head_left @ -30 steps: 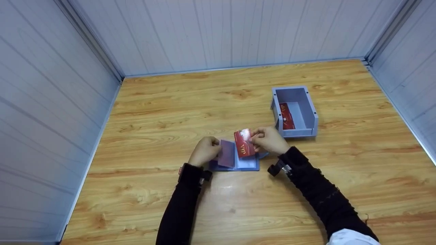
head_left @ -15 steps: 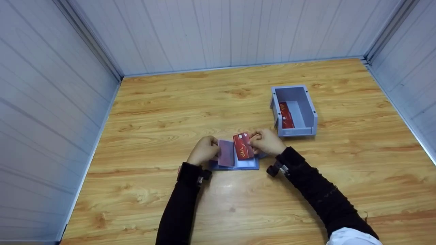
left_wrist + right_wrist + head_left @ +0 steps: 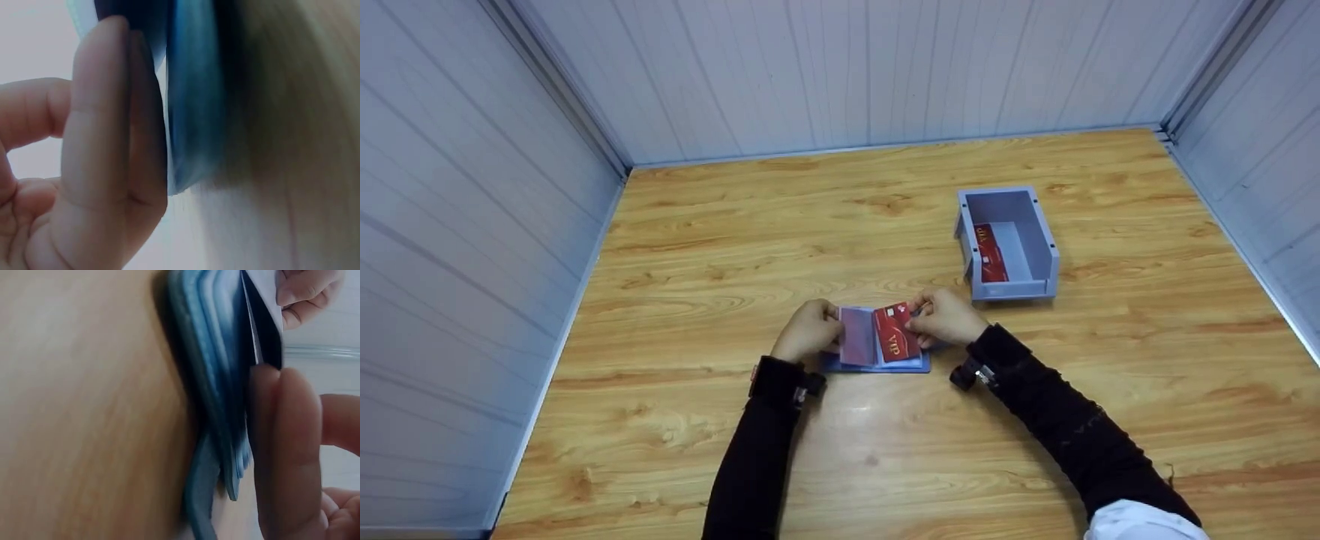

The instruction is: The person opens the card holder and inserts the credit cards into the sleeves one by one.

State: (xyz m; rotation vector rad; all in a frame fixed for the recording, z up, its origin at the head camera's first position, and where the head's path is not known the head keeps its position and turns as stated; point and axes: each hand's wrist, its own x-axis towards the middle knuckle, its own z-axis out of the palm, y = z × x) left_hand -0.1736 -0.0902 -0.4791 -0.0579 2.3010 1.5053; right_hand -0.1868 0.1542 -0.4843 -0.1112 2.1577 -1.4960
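Observation:
A blue card holder lies spread open on the table, its clear plastic sleeves showing. My left hand pinches a raised plastic page by its left edge. Between the thumb and fingers of my right hand is a red VIP card, tilted over the right-hand sleeve. Whether its lower edge is inside the sleeve, I cannot tell. Seen from the right wrist, the card holder is edge-on, its stacked pages and strap visible. The left wrist view has the fingers close beside the blue cover.
Behind and right of my right hand stands a grey plastic bin with a red VIP card inside. Pale panel walls bound the wood-grain table at the back and both sides.
The red card has come down and toward me, lower over the right-hand sleeve, with my right hand moving along. My left hand stays almost still at the page.

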